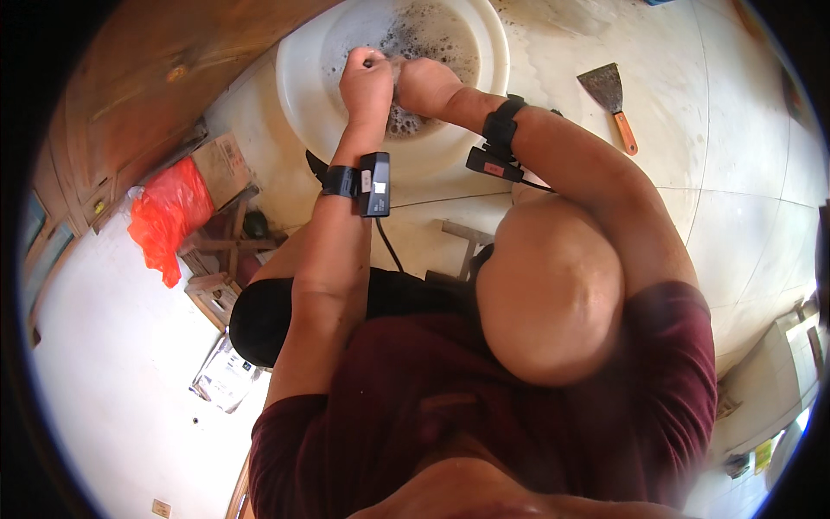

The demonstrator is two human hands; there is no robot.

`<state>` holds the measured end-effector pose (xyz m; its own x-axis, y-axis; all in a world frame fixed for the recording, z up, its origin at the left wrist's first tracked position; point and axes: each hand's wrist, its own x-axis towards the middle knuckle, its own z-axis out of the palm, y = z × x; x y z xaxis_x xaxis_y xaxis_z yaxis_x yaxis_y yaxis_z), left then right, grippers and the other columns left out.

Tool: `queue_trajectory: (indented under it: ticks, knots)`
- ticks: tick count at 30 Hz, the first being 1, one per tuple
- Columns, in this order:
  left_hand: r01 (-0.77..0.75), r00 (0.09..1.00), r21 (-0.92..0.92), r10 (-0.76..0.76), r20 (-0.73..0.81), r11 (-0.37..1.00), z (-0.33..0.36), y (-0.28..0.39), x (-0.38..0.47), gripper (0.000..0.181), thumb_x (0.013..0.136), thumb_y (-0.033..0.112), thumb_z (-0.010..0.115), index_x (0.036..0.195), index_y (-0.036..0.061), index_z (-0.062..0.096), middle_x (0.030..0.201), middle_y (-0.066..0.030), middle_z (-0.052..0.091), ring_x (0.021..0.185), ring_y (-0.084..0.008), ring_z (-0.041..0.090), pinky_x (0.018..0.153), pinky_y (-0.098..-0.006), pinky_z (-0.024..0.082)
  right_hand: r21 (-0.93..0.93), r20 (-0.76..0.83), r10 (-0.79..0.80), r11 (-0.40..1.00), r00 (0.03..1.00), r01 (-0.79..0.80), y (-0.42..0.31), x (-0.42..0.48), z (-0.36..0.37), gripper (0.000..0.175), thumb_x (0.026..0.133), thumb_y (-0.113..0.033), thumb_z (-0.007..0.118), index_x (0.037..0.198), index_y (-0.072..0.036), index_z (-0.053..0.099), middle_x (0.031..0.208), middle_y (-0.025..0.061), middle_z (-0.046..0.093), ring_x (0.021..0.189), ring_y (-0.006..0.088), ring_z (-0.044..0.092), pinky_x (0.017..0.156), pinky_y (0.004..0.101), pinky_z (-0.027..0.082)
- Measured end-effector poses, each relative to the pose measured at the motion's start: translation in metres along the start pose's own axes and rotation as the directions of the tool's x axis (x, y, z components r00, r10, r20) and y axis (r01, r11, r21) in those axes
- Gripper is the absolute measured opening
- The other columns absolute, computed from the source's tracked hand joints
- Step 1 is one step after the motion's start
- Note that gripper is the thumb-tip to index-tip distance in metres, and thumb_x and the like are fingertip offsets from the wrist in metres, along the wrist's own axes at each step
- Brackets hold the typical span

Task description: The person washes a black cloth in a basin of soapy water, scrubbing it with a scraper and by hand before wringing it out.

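Observation:
Over a round white plastic basin (295, 97) I hold both fists close together. The basin holds murky, sudsy water (434, 32) with dark-looking bubbles. My left hand (365, 87) is curled tight, thumb side up, with a black device strapped at its wrist. Beside it my right hand (425, 84) is closed too, its back towards me, and its wrist also bears a strapped device. A bit of greyish wet cloth (395, 67) seems to show between the fists; most of it is hidden by my fingers.
A putty knife (611, 100) with a wooden handle lies on the tiled floor (661, 214) right of the basin. At left are a red plastic bag (172, 211), a cardboard box (224, 162) and a wooden frame (227, 250). A wooden cabinet (130, 97) stands close behind the basin.

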<state>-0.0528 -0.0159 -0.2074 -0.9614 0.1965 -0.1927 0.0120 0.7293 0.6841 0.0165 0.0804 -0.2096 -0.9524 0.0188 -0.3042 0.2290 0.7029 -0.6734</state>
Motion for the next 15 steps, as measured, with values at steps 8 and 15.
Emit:
queue_trajectory:
  ticks: [8, 15]
  knots:
    - [-0.526, 0.849, 0.227, 0.489, 0.2, 0.82, -0.024, 0.049, -0.005, 0.009, 0.079, 0.019, 0.056, 0.077, 0.0181, 0.065, 0.066, -0.0067, 0.062, 0.063, -0.0312, 0.06, 0.058, -0.0367, 0.049, 0.704, 0.031, 0.029, 0.709, 0.999, -0.043, 0.003, -0.011, -0.01, 0.026, 0.066, -0.018, 0.064, 0.086, -0.001, 0.064, 0.084, 0.013, 0.068, 0.075, 0.026, 0.065, 0.073, 0.0357, 0.05]
    - [-0.733, 0.625, 0.058, 0.638, 0.449, 0.678, -0.05, 0.06, -0.002, 0.01, 0.076, 0.011, 0.052, 0.074, 0.0144, 0.062, 0.071, -0.0052, 0.063, 0.061, -0.0264, 0.059, 0.056, -0.0335, 0.048, 0.939, 0.293, -0.096, 0.214, 0.951, -0.267, -0.017, -0.03, -0.024, 0.013, 0.066, -0.002, 0.06, 0.061, -0.007, 0.048, 0.05, -0.0006, 0.039, 0.039, 0.0081, 0.031, 0.038, 0.0258, 0.023]
